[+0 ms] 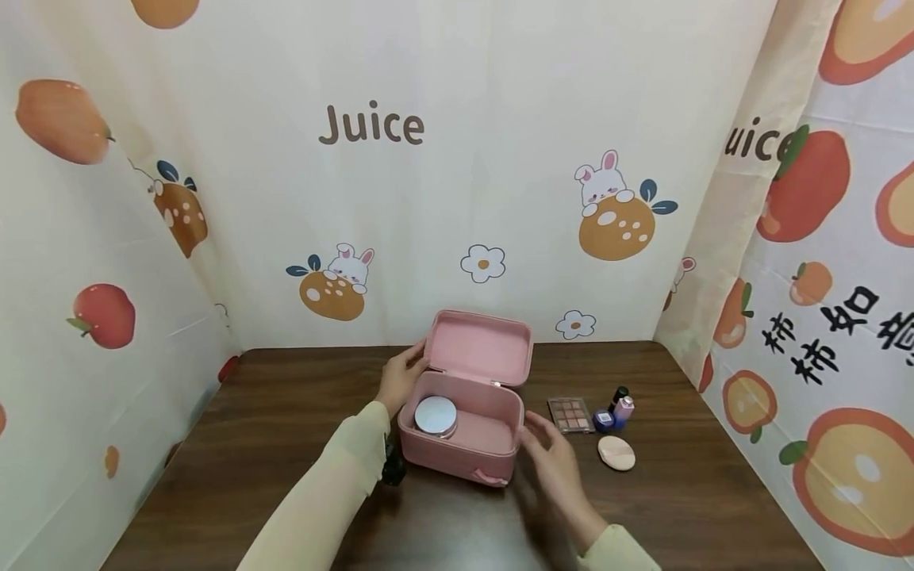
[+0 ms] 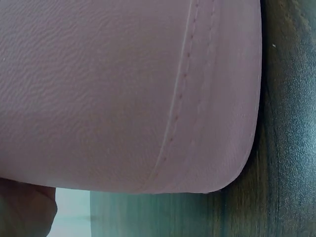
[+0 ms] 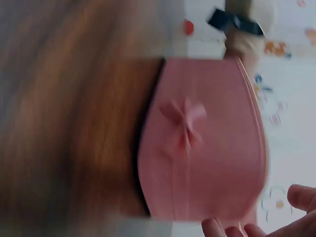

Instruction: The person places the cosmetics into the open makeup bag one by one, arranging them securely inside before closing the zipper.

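Left grip at lid of the unlatched pink case, can't tell if pinching; right grip loose, holding nothing, by its right end. Case on dark surface, 1 round silver-topped container inside. Backdrop reads "Juice"; curtain at right, "柿柿如意".

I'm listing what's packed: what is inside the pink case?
Inside the pink case sits a round container with a silvery top, toward the left end; the floor seen to its right is bare. Anything under the container or right behind the front wall is covered.
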A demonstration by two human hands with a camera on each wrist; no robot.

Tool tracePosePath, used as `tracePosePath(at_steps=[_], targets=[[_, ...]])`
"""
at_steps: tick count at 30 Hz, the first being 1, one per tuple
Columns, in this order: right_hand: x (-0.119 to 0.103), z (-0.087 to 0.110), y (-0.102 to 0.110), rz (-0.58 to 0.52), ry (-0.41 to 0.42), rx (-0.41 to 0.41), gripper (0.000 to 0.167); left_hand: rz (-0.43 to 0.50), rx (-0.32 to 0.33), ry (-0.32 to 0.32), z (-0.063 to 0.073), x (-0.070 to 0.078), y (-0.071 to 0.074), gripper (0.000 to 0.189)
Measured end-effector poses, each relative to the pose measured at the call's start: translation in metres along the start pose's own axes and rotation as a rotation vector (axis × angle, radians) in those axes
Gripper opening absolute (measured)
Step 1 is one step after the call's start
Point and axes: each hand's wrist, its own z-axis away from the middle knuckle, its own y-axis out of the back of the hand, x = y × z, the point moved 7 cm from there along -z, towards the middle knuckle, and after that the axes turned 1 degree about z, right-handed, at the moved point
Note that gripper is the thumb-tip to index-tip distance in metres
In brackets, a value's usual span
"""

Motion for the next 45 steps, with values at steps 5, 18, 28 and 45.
tracePosePath(at_steps=[5, 18, 28, 45], targets=[[-0.002, -0.003, -0.009, -0.02, 0.054, 0.128, 0.037, 0.019, 0.025, 0.026, -0.001, 0.0, 0.001, 0.046], [-0.001, -0.044, 0.012, 0.099, 0.127, 0.269, 0.026, 0.313, 0.301, 0.09, 0.034, -0.004, -0.004, 0.036], [0.007, -0.086, 0.008, 0.02, -0.054, 0.215, 0.028, 0.547, 0.582, 0.038, 0.1, -0.002, -0.02, 0.032], [0.013, -0.103, -0.009, 0.043, -0.061, 0.057, 0.027, 0.222, -0.184, 0.122, 0.018, 0.016, 0.07, 0.06]])
